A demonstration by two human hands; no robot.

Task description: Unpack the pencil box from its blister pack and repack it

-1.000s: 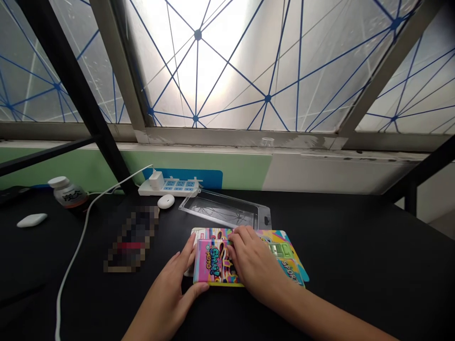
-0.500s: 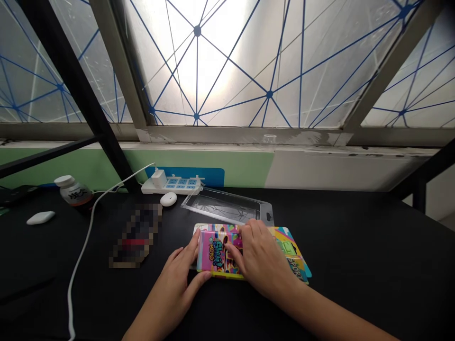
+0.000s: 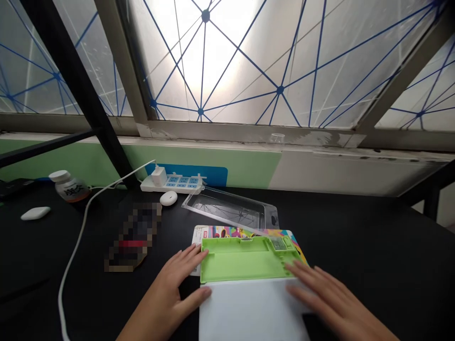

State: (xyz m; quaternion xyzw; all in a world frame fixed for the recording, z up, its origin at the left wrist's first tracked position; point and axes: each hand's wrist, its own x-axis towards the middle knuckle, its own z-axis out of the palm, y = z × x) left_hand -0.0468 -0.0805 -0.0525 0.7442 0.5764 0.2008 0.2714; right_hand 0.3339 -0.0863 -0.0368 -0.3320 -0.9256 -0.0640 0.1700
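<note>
A pencil case (image 3: 234, 265) lies with its lid folded down toward me, showing a light green inside with compartments. The lid's white inner face (image 3: 252, 308) reaches the bottom of the view. At the case's left end rests my left hand (image 3: 177, 284), its fingertips and thumb touching the edge, thumb and fingers apart. Over the right end is my right hand (image 3: 320, 293), slightly blurred, with fingers stretched out; whether it touches the case I cannot tell. A colourful printed card (image 3: 227, 231) sticks out from beneath the case.
Behind the card sits a clear plastic package tray (image 3: 227, 208). A power strip (image 3: 177, 182), a white earbud case (image 3: 168, 198), a white cable (image 3: 76, 246), a bottle (image 3: 71, 189), a white mouse-like object (image 3: 35, 213) and a pixelated item (image 3: 135, 237) occupy the left side.
The pencil case has gone from closed to open, its lid swung toward me. My right hand has moved right, off the printed lid. My left hand stays at the left end.
</note>
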